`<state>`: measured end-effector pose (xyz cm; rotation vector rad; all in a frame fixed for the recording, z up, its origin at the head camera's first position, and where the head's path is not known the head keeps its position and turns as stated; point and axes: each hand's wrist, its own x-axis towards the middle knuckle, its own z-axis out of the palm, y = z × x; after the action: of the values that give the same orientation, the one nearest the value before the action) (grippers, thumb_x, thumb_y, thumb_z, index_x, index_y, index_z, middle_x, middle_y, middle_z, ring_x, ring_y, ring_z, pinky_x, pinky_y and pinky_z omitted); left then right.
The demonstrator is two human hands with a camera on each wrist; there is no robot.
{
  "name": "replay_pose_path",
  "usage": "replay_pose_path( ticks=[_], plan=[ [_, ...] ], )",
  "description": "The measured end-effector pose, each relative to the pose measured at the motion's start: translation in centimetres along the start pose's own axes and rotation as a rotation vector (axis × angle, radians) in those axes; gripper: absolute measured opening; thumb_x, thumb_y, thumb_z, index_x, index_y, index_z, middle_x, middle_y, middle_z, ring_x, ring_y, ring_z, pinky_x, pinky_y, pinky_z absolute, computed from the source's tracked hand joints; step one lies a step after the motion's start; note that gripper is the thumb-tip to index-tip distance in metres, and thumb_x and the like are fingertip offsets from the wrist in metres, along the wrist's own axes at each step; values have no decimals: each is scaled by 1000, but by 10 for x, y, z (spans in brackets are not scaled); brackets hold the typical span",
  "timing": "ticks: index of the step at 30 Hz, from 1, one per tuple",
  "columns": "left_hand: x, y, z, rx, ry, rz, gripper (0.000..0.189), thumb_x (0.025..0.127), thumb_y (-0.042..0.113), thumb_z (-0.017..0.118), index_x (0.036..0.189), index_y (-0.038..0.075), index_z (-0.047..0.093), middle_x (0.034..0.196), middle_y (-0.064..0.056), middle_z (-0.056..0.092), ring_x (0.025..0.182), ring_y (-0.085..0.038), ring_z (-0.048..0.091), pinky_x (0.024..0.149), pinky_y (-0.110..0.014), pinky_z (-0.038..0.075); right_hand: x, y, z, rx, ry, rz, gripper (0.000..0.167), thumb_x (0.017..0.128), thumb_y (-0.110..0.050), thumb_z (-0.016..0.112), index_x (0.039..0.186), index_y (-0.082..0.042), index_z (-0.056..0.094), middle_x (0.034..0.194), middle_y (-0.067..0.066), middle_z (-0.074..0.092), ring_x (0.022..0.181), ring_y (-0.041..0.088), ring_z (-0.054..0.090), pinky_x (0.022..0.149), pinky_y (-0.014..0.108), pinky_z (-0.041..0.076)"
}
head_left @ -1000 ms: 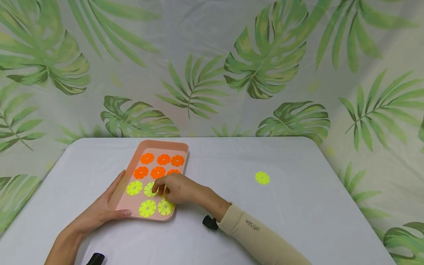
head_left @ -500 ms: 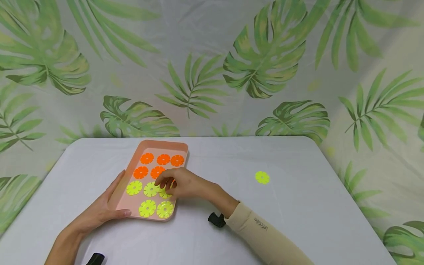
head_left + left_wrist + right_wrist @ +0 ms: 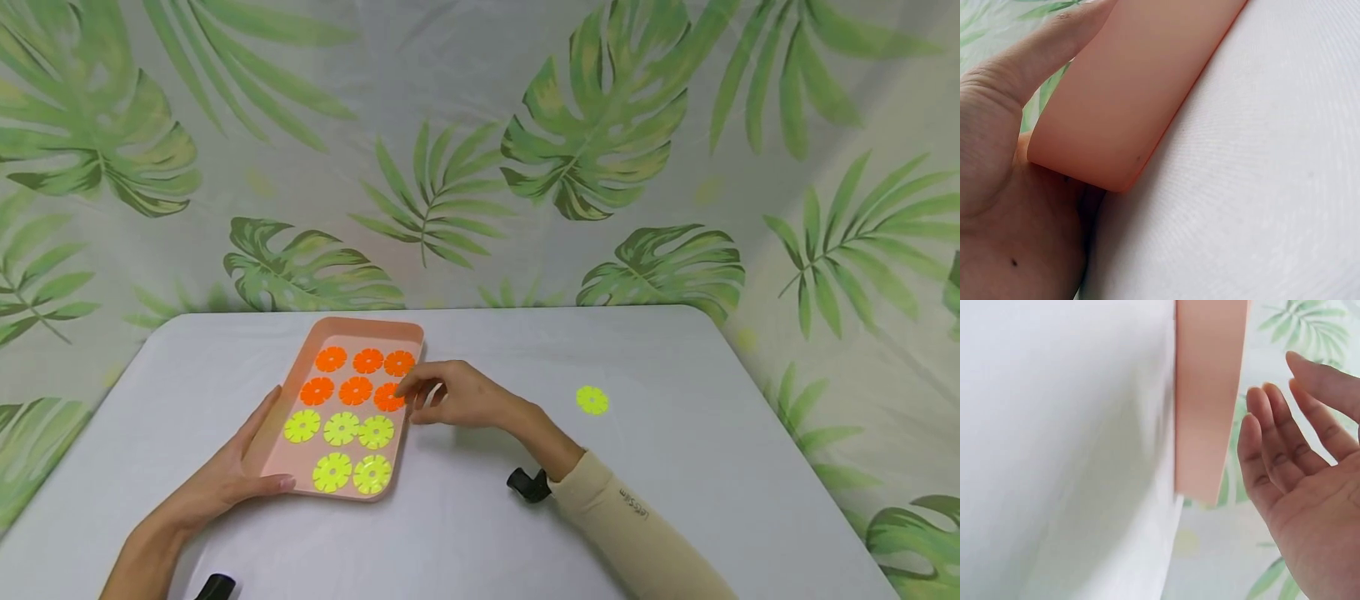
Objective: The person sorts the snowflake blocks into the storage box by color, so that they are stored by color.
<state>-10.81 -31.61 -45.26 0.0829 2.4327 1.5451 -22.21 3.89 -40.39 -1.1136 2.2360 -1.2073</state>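
A pink tray (image 3: 272, 454) lies on the table, with notched orange discs (image 3: 356, 391) in its far half and notched yellow-green discs (image 3: 332, 472) in its near half. My left hand (image 3: 213, 487) holds the tray's near left corner, thumb along the near wall and fingers along the left side. In the left wrist view the tray wall (image 3: 1129, 94) sits in the crook of that hand. Over the tray's right edge hovers my right hand (image 3: 465, 396), fingers loosely bent, nothing between them. The right wrist view shows this hand (image 3: 1310, 487) empty, apart from the tray's side wall (image 3: 1210, 400).
One yellow-green disc (image 3: 592, 400) lies alone on the white tabletop (image 3: 675, 483), to the right of the tray. A black wrist camera (image 3: 528, 485) is on the right arm. Behind the table hangs a leaf-patterned cloth (image 3: 450, 100).
My right hand has moved right and slightly away from me, from over the yellow-green discs to the tray's right edge, uncovering a yellow-green disc. My left hand and the tray have stayed in place.
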Motion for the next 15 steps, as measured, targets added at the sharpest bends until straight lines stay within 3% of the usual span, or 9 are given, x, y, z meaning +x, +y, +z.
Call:
replay_pose_path(
  ticks=[15],
  plan=[
    [0, 2, 1, 11, -3, -40, 117, 87, 21, 80, 164, 51, -3, 177, -12, 3, 133, -23, 27, 103, -40, 26, -44, 24, -44, -27, 146, 32, 23, 94, -15, 77, 117, -15, 73, 113, 17, 73, 97, 15, 68, 90, 37, 58]
  ],
)
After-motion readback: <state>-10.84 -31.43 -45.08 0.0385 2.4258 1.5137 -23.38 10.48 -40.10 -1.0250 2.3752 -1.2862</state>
